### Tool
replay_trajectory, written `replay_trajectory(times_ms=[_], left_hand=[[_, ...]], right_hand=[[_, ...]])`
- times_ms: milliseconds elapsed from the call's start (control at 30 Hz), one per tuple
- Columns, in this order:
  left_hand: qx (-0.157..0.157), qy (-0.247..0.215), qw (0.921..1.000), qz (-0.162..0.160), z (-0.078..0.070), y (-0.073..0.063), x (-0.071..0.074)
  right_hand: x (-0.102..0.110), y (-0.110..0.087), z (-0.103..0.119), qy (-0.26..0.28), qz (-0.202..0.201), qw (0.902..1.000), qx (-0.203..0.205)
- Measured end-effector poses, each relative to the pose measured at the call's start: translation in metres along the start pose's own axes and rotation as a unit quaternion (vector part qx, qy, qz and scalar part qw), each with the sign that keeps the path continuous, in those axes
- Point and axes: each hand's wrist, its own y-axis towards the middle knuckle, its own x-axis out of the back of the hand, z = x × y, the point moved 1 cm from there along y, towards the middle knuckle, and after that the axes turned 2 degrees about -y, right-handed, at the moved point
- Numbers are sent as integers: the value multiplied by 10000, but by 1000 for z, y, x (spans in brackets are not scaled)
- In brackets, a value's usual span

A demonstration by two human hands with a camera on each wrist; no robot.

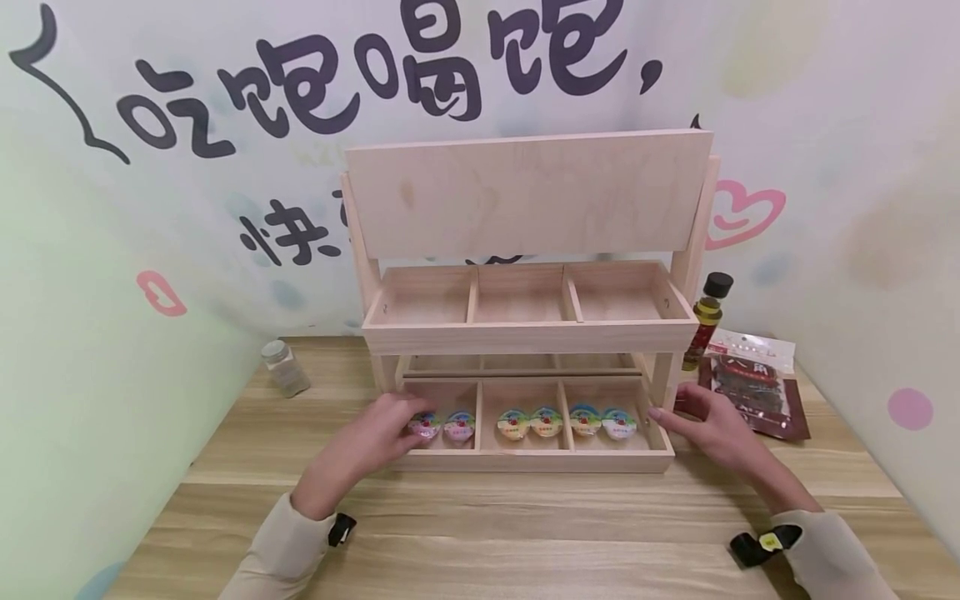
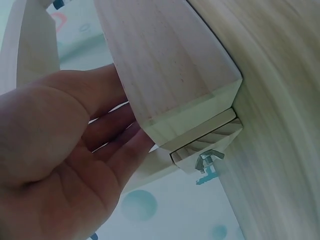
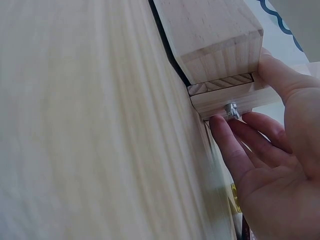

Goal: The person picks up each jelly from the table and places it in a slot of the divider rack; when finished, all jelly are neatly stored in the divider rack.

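Note:
A two-tier wooden rack [image 1: 525,337] has three compartments in each tier. Its lower front tray [image 1: 525,462] holds foil-lidded cups, two per compartment. My left hand [image 1: 378,429] reaches into the left compartment, finger and thumb on either side of the outer pink-lidded cup [image 1: 425,426]. In the left wrist view, the tray wall hides that hand's fingertips. A second pink-lidded cup [image 1: 460,427] sits beside it. My right hand [image 1: 712,425] grips the tray's right end, thumb at the wall and fingers outside near a metal wing nut [image 3: 232,110]. Yellow-lidded [image 1: 514,424] and blue-edged cups [image 1: 619,423] fill the other compartments.
On the left of the wood-grain table [image 1: 480,533] stands a small capped jar [image 1: 285,368]. Behind my right hand are a dark-capped bottle [image 1: 705,321] and a flat brown packet [image 1: 750,387]. A lettered wall [image 1: 300,192] closes off the back.

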Motion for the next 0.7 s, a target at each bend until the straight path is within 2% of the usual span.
replay_trajectory(times_ms=[500, 700], left_hand=[[238, -213, 9993, 213, 0, 2, 1], [338, -495, 9980, 217, 2, 3, 0]], right_hand=[[-1, 0, -1, 23, 39, 10000, -25], [-1, 0, -1, 40, 45, 10000, -18]])
